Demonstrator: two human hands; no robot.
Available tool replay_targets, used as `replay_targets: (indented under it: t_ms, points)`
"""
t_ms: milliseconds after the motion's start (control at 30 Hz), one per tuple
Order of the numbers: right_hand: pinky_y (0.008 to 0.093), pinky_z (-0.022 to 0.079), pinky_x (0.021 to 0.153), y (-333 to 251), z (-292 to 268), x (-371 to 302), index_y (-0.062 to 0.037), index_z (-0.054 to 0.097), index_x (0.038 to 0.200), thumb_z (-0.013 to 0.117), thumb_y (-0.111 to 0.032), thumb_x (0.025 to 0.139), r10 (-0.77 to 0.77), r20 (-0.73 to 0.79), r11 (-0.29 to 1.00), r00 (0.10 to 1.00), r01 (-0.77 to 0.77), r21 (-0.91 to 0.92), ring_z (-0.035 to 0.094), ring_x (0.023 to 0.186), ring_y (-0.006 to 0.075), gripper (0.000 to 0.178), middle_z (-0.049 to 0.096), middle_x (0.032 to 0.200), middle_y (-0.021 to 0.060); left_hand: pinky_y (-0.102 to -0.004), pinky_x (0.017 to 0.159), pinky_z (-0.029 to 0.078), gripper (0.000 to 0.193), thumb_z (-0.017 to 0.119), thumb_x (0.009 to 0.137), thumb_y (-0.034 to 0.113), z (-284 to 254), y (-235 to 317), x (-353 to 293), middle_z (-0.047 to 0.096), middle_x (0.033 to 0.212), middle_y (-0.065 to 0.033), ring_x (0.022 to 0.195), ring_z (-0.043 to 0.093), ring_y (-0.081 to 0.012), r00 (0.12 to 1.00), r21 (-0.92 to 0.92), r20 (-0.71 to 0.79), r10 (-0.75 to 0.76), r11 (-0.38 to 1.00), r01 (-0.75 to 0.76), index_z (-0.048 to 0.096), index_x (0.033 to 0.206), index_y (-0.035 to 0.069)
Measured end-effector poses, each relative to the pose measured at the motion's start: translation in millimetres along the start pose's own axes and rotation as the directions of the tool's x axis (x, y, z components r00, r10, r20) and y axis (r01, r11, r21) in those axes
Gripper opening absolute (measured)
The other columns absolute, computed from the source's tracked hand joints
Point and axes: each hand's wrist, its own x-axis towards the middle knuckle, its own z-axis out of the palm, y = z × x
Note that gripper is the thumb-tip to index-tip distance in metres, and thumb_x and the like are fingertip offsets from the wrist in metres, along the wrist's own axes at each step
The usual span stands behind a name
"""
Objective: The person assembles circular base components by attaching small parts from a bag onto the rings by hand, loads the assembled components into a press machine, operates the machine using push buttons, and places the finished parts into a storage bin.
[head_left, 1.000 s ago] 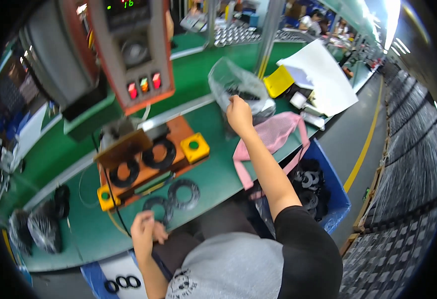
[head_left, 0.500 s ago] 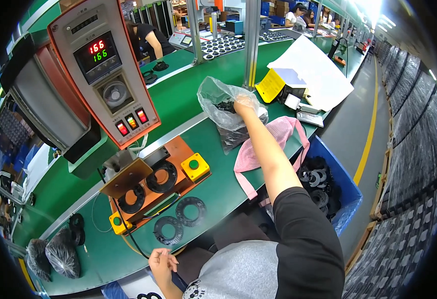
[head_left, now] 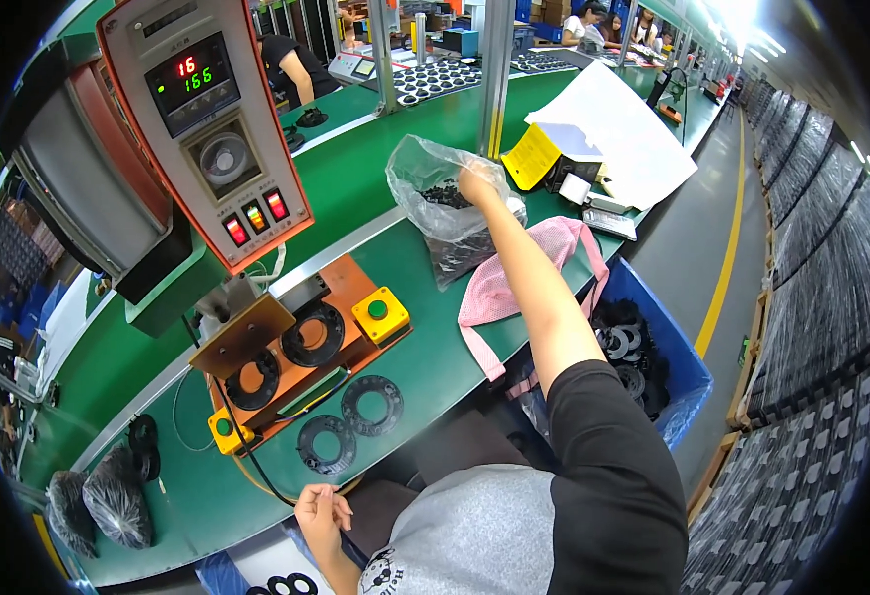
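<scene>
My right hand (head_left: 478, 184) reaches into the mouth of a clear plastic bag (head_left: 435, 208) that holds small black parts, on the green bench. Whether it grips the bag's rim or the parts inside is not visible. My left hand (head_left: 322, 513) hovers at the bench's near edge with fingers loosely curled and nothing seen in it. Just beyond it two black rings (head_left: 350, 421) lie flat. Behind them stands an orange press fixture (head_left: 301, 342) with two more black rings seated in it and yellow boxes with green buttons (head_left: 380, 312).
A red control box (head_left: 207, 119) with lit digits hangs above the fixture. A pink mesh bag (head_left: 499, 288) lies by the blue bin (head_left: 678, 372) of black rings at right. Dark bagged parts (head_left: 108, 496) sit at far left. Other people work at the far bench.
My right hand has pushed deeper into the plastic bag. My left hand has drifted along the near edge of the bench, below the two loose rings.
</scene>
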Motion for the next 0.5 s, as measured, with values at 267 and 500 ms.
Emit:
replay_targets:
  t_ms: [267, 500]
  points:
    - [0.0449, 0.051, 0.071, -12, 2, -5, -0.0012, 0.06, 0.097, 0.047, -0.019, 0.084, 0.176, 0.192, 0.964, 0.965, -0.209, 0.164, 0.064, 0.087, 0.0294, 0.026, 0.065, 0.092, 0.0166, -0.0195, 0.031, 0.027, 0.016, 0.048, 0.091, 0.012, 4, -3, -4, 0.053, 0.053, -0.0109, 0.032, 0.039, -0.0101, 1.0, -0.002, -0.017, -0.002, 1.0, 0.002, 0.053, 0.084, -0.002]
    - [0.0395, 0.046, 0.087, 3, 4, 2, -0.0031, 0.063, 0.103, 0.063, -0.011, 0.07, -0.03, 0.348, 0.958, 0.937, 0.126, -0.258, 0.058, 0.103, 0.0304, 0.033, 0.06, 0.111, 0.0181, -0.0186, 0.034, 0.029, 0.017, 0.048, 0.092, 0.011, 10, -1, -2, 0.053, 0.055, -0.0096, 0.034, 0.04, -0.0087, 1.0, 0.009, -0.001, -0.009, 1.0, 0.009, 0.054, 0.084, -0.002]
